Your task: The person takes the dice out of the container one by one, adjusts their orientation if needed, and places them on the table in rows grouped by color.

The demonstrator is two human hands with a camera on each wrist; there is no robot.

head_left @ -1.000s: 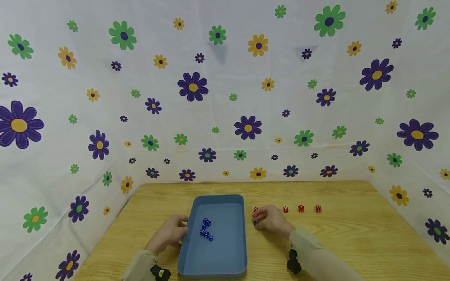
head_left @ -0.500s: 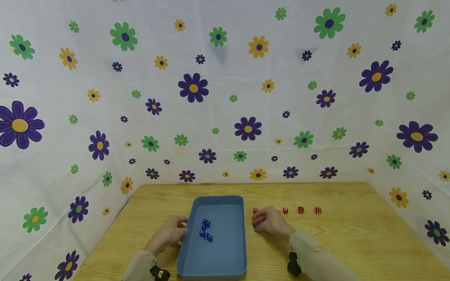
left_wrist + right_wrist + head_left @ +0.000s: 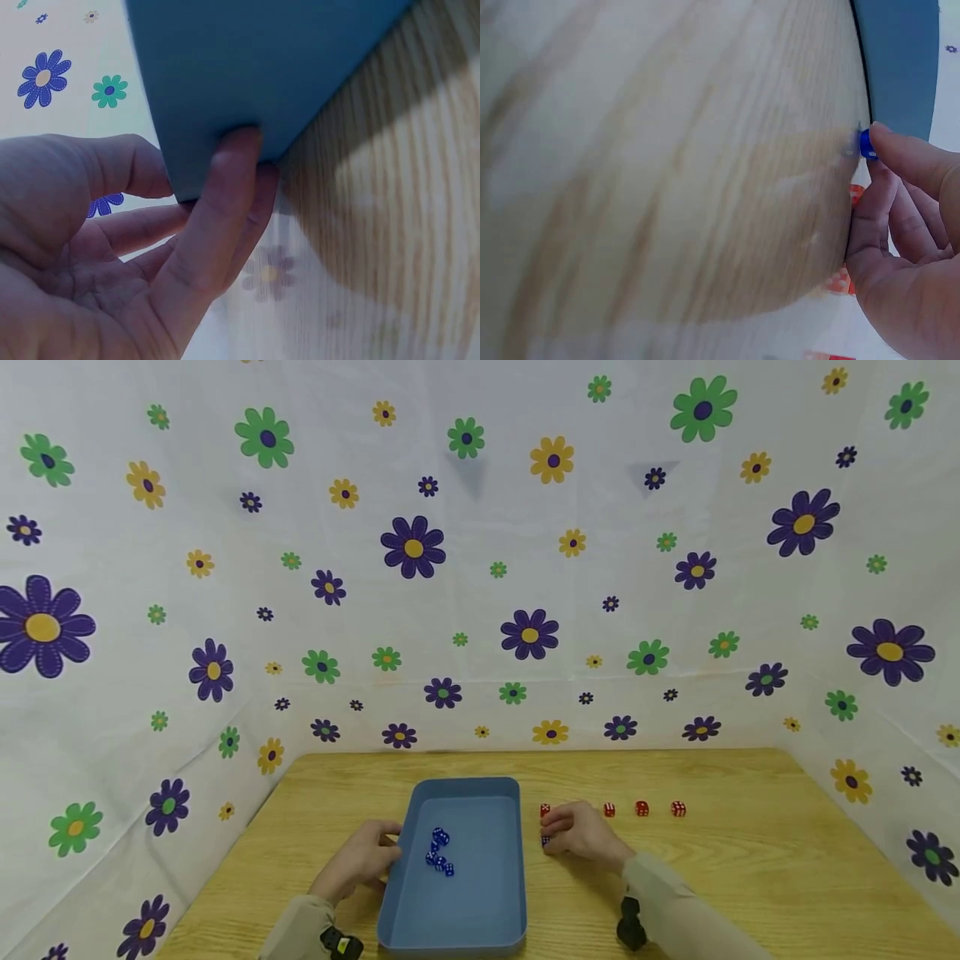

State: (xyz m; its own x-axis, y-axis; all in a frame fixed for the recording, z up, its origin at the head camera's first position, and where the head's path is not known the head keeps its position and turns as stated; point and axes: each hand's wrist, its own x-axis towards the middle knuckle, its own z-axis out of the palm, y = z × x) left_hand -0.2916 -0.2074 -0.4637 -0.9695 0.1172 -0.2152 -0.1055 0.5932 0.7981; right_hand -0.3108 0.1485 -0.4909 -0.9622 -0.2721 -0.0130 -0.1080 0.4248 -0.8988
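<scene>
My left hand (image 3: pixel 363 857) is at the left side of a blue tray (image 3: pixel 480 927), thumb at its rim and fingers against the outer wall (image 3: pixel 217 67). Several blue dice (image 3: pixel 440 863) with white pips lie in a loose cluster inside the tray. To the right of the tray, my right hand (image 3: pixel 587 835) pinches one blue die (image 3: pixel 868 145) between thumb and finger, low at the tabletop. Just beyond that die sits a red die (image 3: pixel 545 810), partly behind the fingers in the right wrist view.
More red dice (image 3: pixel 642 808) stand spaced in a row to the right of my right hand. The wooden table (image 3: pixel 750 860) runs back to a white cloth (image 3: pixel 480 593) printed with flowers, which hangs behind and at both sides.
The head view has shifted slightly. Both hands, the tray and the dice stay nearly where they were, with the blue die still at my right fingertips.
</scene>
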